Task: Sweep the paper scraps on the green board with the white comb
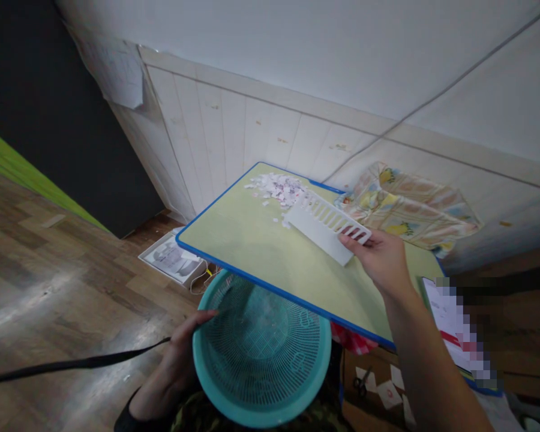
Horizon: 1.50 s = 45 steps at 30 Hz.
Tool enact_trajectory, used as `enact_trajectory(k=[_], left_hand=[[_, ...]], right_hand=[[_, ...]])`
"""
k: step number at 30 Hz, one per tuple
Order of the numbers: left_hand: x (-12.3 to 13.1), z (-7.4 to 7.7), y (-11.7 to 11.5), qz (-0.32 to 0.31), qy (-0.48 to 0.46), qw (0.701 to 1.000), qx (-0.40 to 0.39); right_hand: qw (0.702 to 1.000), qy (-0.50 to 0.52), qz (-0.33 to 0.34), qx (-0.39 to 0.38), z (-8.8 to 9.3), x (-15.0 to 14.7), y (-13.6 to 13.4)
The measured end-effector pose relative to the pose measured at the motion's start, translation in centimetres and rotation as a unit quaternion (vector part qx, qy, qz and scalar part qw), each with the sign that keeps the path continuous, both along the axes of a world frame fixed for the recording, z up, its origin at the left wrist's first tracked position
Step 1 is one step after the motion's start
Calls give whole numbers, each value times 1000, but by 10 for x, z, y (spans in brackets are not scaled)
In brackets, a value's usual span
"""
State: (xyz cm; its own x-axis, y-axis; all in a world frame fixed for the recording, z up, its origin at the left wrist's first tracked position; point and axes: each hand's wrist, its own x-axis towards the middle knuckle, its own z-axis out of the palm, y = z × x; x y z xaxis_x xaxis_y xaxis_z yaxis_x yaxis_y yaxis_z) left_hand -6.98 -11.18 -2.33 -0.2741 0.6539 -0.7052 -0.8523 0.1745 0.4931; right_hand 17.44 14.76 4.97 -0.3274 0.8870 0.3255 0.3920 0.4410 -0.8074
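My right hand (381,258) is closed around one end of a white slotted plastic piece, like a small rack or basket side (321,231). Its far end touches or nearly touches a heap of small white paper scraps (276,187) on a pale green tabletop with a blue rim (225,225). A few scraps lie loose beside the heap. Below the table edge, my left hand (188,330) grips the rim of a turquoise plastic colander basket (263,414), thumb over the edge. The basket sits at my lap, its opening partly under the tabletop.
A patterned cloth-covered box (409,204) stands behind the table by the wall. A sheet with red bands (454,336) lies at the table's right end. Scissors (362,381) and paper cards (388,394) are below. A white box (171,258) rests on the floor.
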Motion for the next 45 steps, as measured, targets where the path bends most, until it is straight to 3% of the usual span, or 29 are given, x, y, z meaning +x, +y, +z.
enact_trajectory(k=[9,20,25,29,35,40,45], left_hand=[[-4,-8,-2,-12,-13,1000,-12],[-11,-14,-5,-18,-11,1000,17],[-11,-14,-5,-16,-22,999,16],[-12,-15,-5,-9,-23,999,20],[-9,-6,-4,3,-11,1000,14],[-9,-3,-5,2,-11,1000,2],[-11,-10,-5,-9,-7,1000,14]], right_hand=[[998,-52,39,-15,0,-24,5],[995,-58,81,-6,-1,-25,0],[998,-19,50,18,1,-24,0],[997,-46,61,26,2,-19,-2],[995,-61,71,15,2,-5,-15],[998,-47,33,33,-1,-2,-14],[995,-75,68,16,-3,-4,-13]])
